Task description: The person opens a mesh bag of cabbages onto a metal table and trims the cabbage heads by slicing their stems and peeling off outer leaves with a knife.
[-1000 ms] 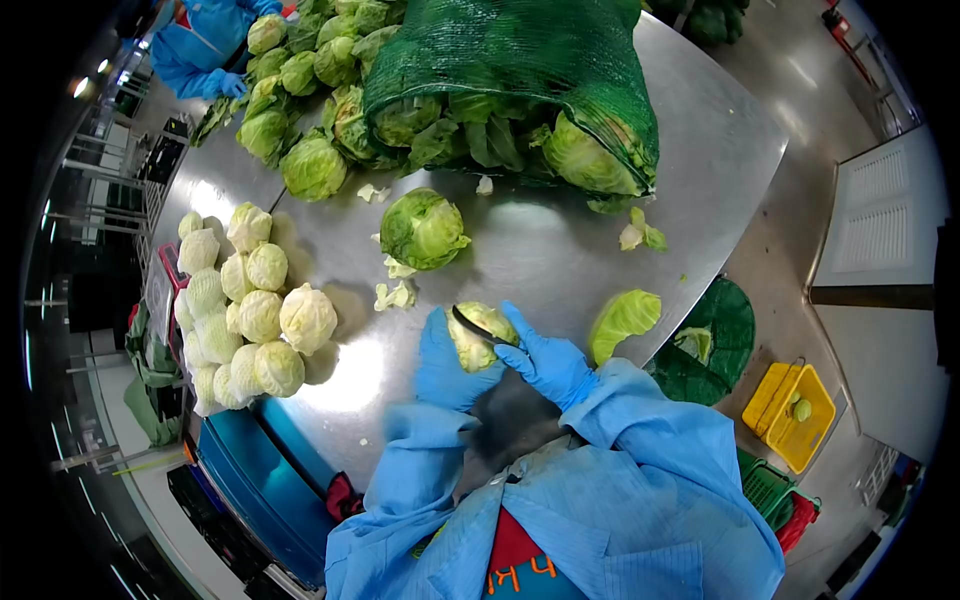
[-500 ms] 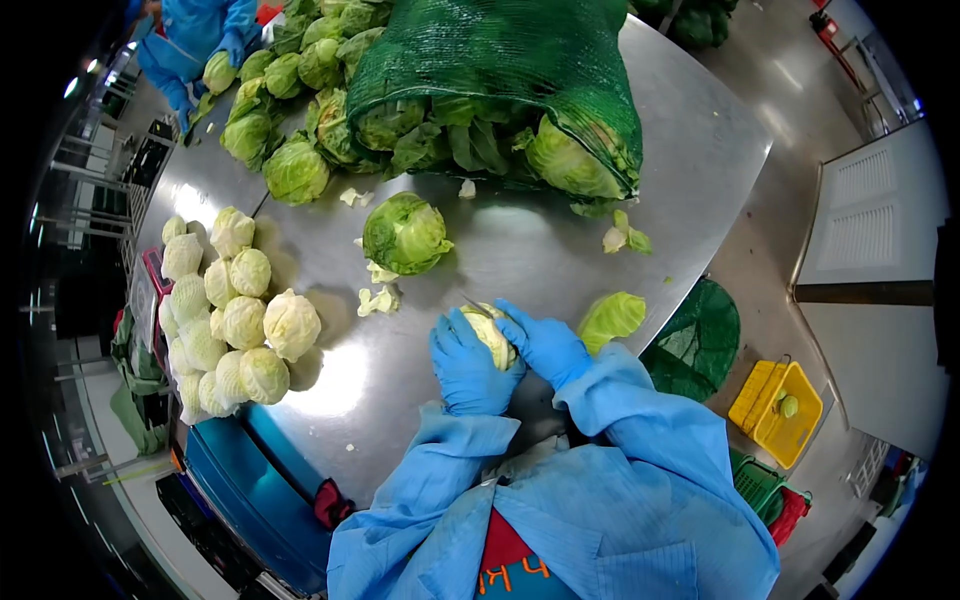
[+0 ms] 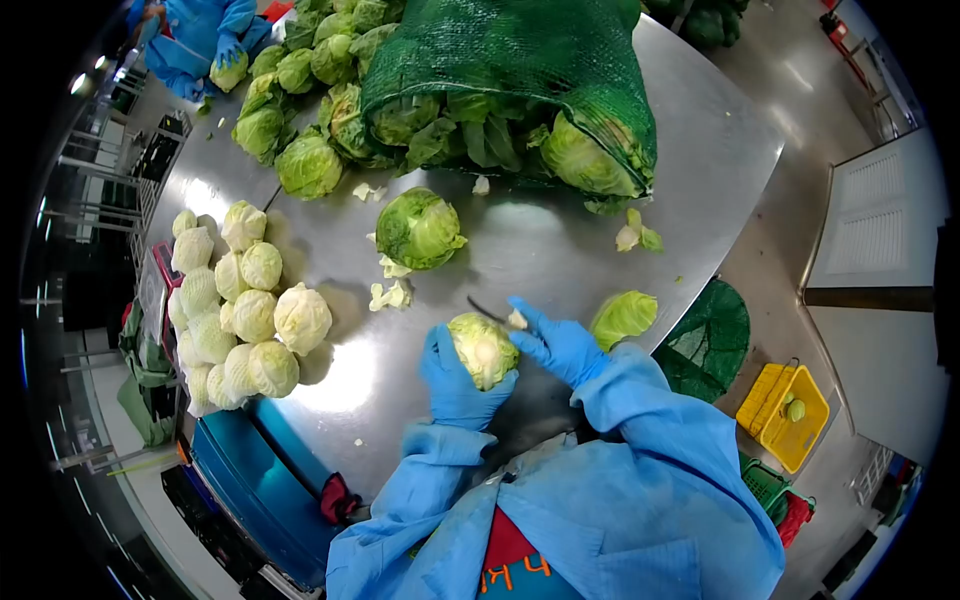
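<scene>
Cabbage head, pale and mostly stripped, low of centre in the head view, held just above the steel table. Cupped from below and the left by the left hand, fingers wrapped around it. Right hand closed on a knife, blade lying across the head's upper edge with a small cut piece at its tip. Trimming of outer leaves or stem apparently in hand; next likely calls for turning the head and steadying it against the blade. Trimmed pale heads piled at left. Untrimmed green cabbage above centre. Green net sack at top. Loose leaf at right.
</scene>
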Demonstrator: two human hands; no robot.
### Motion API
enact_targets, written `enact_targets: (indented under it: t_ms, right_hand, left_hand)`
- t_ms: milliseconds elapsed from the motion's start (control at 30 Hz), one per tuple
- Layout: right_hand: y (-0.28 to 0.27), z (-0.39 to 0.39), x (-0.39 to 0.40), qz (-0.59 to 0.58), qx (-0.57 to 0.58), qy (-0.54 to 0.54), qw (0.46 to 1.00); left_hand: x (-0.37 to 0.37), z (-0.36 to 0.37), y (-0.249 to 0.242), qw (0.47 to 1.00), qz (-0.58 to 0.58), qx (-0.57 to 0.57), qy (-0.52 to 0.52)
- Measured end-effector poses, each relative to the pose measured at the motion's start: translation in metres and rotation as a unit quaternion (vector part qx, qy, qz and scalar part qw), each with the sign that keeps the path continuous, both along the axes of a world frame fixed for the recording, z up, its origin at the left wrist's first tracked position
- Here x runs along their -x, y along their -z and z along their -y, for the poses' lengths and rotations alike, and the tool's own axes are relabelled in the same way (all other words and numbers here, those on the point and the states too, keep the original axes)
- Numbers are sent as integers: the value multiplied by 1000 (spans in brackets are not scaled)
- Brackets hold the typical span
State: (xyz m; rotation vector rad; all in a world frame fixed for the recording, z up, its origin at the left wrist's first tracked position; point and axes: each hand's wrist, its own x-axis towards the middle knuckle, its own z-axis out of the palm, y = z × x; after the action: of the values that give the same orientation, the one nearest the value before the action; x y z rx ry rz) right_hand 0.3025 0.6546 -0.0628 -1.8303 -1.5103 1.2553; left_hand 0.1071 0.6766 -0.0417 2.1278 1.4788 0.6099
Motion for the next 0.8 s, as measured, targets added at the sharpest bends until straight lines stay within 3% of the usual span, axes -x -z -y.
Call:
enact_targets:
  t_ms: [67,267,667,767,800]
  right_hand:
    - [6,5,8,20,-22,-84,996]
    - [-4,-14,3,39,7,-136,990]
    - [-24,-31,0,2,89,-106,990]
    - [-26,-32,5,3,91,-70,993]
    - [-13,-31,10,-39,45,-18,998]
  left_hand:
    - [-3,0,2,1000,8,-2,3]
    - [-7,-6,0,1000,-11,-12,3]
    - [-24,-5,-2,999,-27,-24,-33]
    - [-25,-3,-2,998,-32,-5,-48]
    - [-24,-3,0,998,-27,5,-54]
